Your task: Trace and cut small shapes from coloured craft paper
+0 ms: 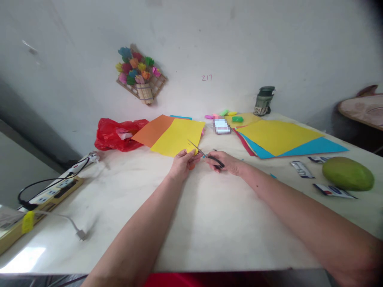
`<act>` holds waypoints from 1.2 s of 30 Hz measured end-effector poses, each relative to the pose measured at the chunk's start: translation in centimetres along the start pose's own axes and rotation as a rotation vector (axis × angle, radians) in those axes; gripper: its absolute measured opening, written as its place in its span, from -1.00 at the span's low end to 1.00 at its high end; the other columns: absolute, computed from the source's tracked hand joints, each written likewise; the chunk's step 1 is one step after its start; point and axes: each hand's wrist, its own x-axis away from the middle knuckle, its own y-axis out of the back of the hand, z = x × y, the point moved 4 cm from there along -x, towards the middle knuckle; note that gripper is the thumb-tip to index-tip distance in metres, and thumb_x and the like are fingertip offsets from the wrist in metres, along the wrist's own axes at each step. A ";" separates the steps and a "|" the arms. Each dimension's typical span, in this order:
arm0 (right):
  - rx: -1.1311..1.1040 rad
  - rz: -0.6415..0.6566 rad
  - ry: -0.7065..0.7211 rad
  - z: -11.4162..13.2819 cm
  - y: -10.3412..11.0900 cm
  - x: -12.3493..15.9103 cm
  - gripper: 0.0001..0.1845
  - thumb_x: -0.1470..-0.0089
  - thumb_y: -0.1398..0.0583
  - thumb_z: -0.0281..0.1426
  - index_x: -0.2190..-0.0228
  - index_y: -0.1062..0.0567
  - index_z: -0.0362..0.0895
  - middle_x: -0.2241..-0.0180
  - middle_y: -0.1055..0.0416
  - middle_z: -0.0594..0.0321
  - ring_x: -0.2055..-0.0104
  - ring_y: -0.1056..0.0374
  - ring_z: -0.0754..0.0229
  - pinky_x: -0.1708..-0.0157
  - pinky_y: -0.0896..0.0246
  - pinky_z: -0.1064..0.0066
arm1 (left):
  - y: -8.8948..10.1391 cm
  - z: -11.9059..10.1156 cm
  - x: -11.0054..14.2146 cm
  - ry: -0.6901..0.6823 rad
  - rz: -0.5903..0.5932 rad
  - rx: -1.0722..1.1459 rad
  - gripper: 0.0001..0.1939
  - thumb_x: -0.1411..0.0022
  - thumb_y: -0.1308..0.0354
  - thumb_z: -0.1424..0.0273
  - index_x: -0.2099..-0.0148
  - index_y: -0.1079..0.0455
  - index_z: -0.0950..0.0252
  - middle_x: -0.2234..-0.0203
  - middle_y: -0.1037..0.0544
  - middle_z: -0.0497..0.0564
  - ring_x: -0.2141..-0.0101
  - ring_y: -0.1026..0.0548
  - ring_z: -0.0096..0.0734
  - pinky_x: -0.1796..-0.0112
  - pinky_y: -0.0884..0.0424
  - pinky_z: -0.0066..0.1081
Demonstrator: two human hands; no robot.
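Observation:
My left hand point(183, 160) is closed in a pinch on a small piece of paper; a bit of orange shows under the fingers, just in front of the yellow sheet point(179, 136). My right hand point(228, 162) grips the black handles of a pair of scissors point(206, 154). The blades are open and point up-left toward my left hand and the near edge of the yellow sheet. An orange sheet point(152, 130) lies under the yellow one on the white table point(209, 223).
A stack of yellow, blue and red sheets point(284, 137) lies at the right. A green mango point(347, 173) and small packets point(302, 169) sit far right. A red plastic bag point(115, 134) and a power strip point(52, 193) with cables are at the left. A paper flower craft point(140, 73) hangs on the wall.

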 end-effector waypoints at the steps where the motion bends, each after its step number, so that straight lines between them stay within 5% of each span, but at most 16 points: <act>1: -0.002 0.001 0.003 0.0 0.0 0.0 -0.64 0.18 -0.18 -0.11 0.56 -0.26 -0.16 0.68 -0.18 0.40 0.70 -0.08 0.44 0.71 0.00 0.57 | 0.0 0.0 0.0 0.000 -0.002 0.000 -0.82 0.08 -0.25 0.43 0.37 -0.36 0.37 0.40 -0.52 0.05 0.34 -0.50 -0.36 0.35 -0.40 -0.50; 36: 0.025 0.006 0.014 0.0 0.1 0.0 -0.61 0.20 -0.17 -0.08 0.55 -0.25 -0.16 0.71 -0.17 0.43 0.73 -0.04 0.45 0.71 0.06 0.55 | -0.1 -0.1 0.1 0.011 -0.011 -0.002 -0.81 0.09 -0.25 0.44 0.37 -0.37 0.38 0.39 -0.53 0.06 0.35 -0.51 -0.37 0.36 -0.40 -0.51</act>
